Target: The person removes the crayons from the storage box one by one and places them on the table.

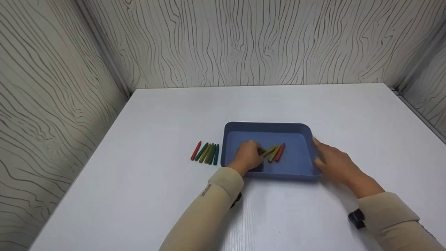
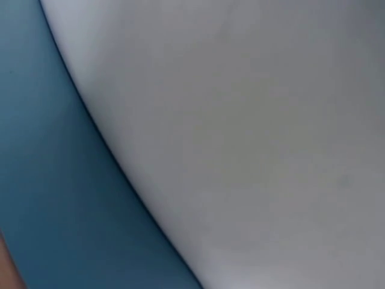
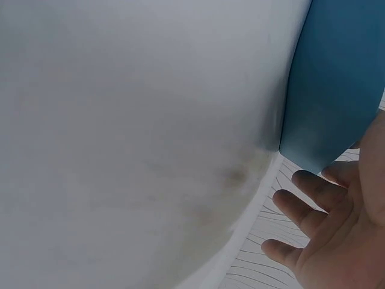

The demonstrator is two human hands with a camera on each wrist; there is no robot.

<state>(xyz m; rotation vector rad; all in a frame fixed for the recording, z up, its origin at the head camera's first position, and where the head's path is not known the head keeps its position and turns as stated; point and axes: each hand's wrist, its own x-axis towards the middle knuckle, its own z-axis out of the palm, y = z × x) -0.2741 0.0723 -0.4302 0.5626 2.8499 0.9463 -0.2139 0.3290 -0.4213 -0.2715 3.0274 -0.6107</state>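
A blue tray (image 1: 278, 176) lies on the table. My left hand (image 1: 248, 155) is inside it, thumb and fingers at the lower end of a slanted olive-yellow crayon (image 1: 269, 151), which it pinches; the fingertips are partly hidden. Beside that crayon lie another olive-yellow crayon (image 1: 274, 154) and a red crayon (image 1: 280, 152). My right hand (image 1: 336, 162) touches the tray's right wall from outside. In the right wrist view its fingers (image 3: 301, 211) are spread and fairly straight along the tray's wall (image 3: 331, 84). The left wrist view shows mainly the tray's side (image 2: 72, 180).
Left of the tray, a row of several crayons lies on the white table (image 1: 156, 125): a red crayon (image 1: 195, 151) at the far left, then green and olive-yellow ones. Wood-patterned panels (image 1: 244, 42) stand behind and at both sides.
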